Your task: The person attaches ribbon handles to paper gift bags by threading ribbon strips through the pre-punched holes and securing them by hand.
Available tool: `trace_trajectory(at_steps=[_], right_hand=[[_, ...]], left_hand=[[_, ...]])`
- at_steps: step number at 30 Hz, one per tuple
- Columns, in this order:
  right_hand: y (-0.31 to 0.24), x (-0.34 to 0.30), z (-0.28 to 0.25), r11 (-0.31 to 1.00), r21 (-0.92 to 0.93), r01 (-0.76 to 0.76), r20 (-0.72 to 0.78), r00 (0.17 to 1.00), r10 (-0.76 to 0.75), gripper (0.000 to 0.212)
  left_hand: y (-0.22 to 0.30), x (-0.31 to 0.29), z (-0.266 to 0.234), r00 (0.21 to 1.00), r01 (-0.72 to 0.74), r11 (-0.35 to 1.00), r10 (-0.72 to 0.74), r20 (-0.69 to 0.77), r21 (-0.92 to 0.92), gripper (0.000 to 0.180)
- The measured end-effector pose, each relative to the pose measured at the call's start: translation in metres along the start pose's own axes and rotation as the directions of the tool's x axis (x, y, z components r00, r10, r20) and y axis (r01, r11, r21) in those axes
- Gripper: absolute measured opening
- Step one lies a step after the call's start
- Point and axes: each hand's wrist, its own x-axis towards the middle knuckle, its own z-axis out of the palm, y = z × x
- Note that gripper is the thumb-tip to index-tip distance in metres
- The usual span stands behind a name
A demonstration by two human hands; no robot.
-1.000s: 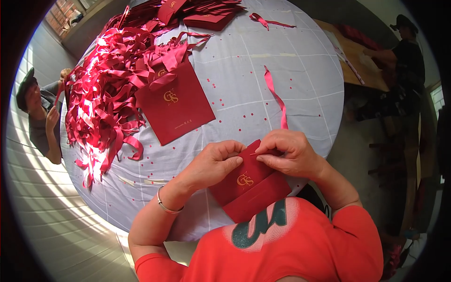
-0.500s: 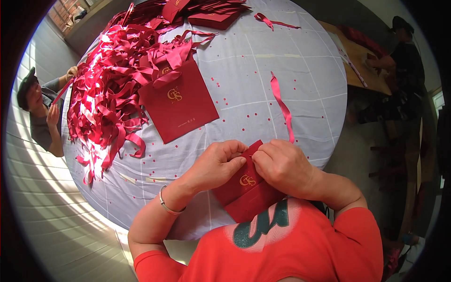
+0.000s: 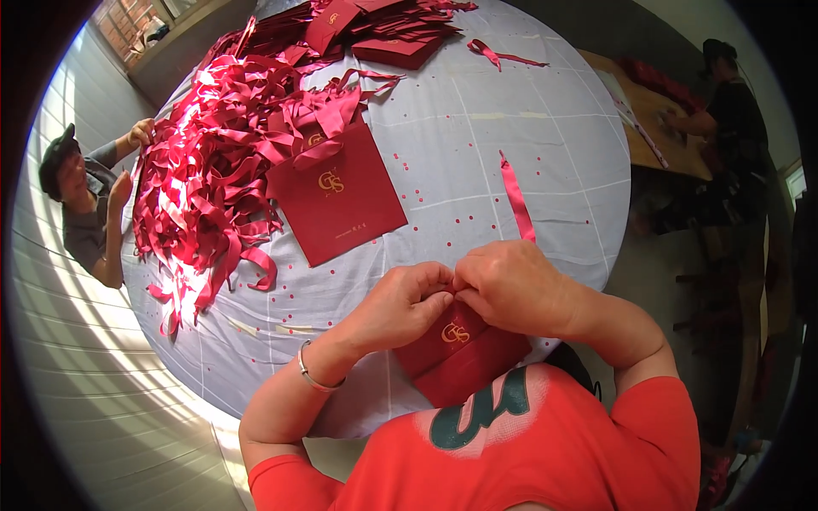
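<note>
A small dark red paper bag (image 3: 464,366) with a gold emblem lies tilted against the table edge, close to my red shirt. At its upper edge, my left hand (image 3: 405,302) pinches with thumb and forefinger. My right hand (image 3: 515,289) is closed at the same spot, its fingertips meeting those of the left. Both hide the bag's top edge and whatever small part is between them. Just beyond my right hand a pink-red ribbon (image 3: 516,200) runs away across the cloth; its near end disappears behind that hand.
A larger-looking red bag with a ribbon handle (image 3: 345,200) lies ahead-left, beside a big heap of ribbons (image 3: 213,153). Stacked red bags (image 3: 400,49) and a loose ribbon (image 3: 503,56) are at the far side. Small red dots dot the white tablecloth (image 3: 562,145). One person (image 3: 89,200) sits left, another (image 3: 733,111) right.
My hands have drawn together over the bag's top edge, where a gap showed between them before. The right hand now covers more of the ribbon's near end. The view has shifted slightly.
</note>
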Motion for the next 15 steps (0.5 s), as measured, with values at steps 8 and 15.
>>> trace_trajectory(at_steps=[8,15], right_hand=[[0.037,0.015,-0.028,0.528,0.782,-0.331,0.329,0.939,0.101,0.017],[0.031,0.045,-0.039,0.789,0.554,-0.264,0.492,0.869,-0.054,0.013]], left_hand=[[0.017,-0.003,0.014,0.994,0.026,0.979,-0.004,-0.11,0.201,0.013],[0.016,-0.009,0.023,0.908,-0.244,0.877,0.356,-0.219,0.415,0.017]])
